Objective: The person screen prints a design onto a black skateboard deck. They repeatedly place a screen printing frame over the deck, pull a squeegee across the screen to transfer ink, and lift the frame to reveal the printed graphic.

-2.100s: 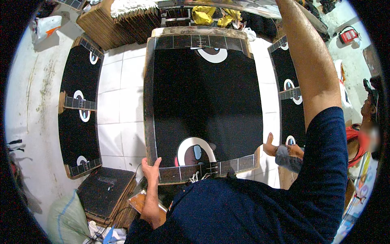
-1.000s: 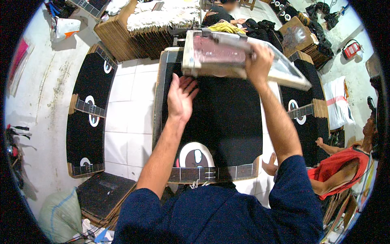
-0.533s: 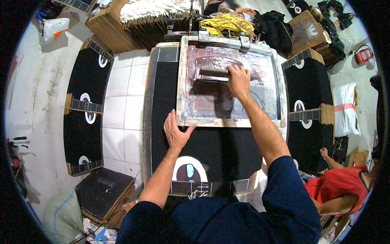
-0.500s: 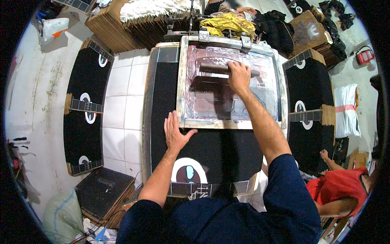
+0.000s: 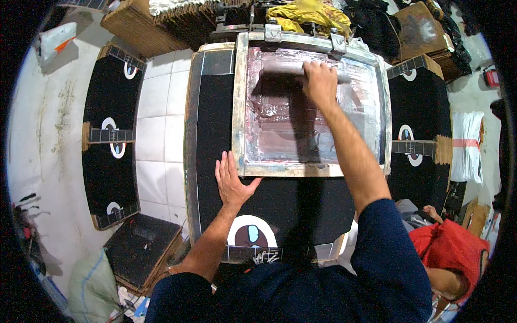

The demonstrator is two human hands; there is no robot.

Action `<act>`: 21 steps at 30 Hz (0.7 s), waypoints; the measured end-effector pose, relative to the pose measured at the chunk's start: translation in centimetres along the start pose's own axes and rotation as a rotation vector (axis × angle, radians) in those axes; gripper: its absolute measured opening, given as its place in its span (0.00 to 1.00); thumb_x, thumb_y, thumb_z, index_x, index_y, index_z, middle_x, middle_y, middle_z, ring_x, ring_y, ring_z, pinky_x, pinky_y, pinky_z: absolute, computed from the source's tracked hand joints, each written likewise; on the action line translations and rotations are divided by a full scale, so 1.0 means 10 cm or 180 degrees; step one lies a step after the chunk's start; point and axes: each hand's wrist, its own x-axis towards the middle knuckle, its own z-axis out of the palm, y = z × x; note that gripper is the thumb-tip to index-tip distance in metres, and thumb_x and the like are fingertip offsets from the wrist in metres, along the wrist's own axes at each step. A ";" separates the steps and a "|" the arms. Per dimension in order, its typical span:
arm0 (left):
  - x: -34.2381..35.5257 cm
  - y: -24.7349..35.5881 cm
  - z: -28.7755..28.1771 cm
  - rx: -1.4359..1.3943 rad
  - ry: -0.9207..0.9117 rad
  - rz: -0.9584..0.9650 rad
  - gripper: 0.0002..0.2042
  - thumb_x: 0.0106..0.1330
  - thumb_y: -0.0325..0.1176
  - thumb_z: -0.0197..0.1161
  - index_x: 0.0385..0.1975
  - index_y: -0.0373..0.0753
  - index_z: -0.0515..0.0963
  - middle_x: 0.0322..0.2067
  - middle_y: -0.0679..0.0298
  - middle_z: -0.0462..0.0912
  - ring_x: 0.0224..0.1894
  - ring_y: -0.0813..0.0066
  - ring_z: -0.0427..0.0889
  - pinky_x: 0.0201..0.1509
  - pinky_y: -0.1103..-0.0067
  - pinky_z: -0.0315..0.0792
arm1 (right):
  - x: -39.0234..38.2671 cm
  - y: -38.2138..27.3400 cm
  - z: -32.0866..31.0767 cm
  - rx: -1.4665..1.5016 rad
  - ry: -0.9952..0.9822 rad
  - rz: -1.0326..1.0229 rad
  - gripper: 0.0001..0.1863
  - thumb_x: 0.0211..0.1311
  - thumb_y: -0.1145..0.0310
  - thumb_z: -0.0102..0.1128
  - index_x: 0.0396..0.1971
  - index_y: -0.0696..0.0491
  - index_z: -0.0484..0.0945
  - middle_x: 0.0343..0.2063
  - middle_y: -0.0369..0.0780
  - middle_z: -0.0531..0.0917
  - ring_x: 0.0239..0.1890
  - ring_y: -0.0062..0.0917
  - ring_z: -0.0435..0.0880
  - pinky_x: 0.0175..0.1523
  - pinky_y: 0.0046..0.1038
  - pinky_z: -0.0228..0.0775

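Note:
My right hand grips a dark squeegee near the far side of a screen frame, on mesh smeared with dark brownish ink. The screen lies over the upper part of a board covered in black fabric. My left hand is spread open at the screen's near left corner, fingertips along the frame's outer edge. On the fabric nearer me shows a white ring print with a brown and light-blue centre. Metal hinge clamps sit on the frame's far bar.
Printed black boards stand at left and right, beside white floor tiles. Behind are cardboard stacks and yellow cloth. A dark board stack is lower left. A co-worker in red is at right.
The screen has come down onto the board from raised. My right hand has taken the squeegee and moved it slightly toward the far edge. My left hand has moved to the screen's corner.

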 end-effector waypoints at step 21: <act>0.01 -0.01 0.03 -0.0001 0.0001 -0.0027 0.59 0.49 0.53 0.80 0.75 0.28 0.52 0.73 0.42 0.60 0.77 0.49 0.58 0.80 0.52 0.50 | -0.39 -0.28 -0.16 0.0011 0.0143 0.0009 0.13 0.54 0.73 0.64 0.41 0.47 0.80 0.38 0.37 0.84 0.45 0.35 0.84 0.49 0.42 0.71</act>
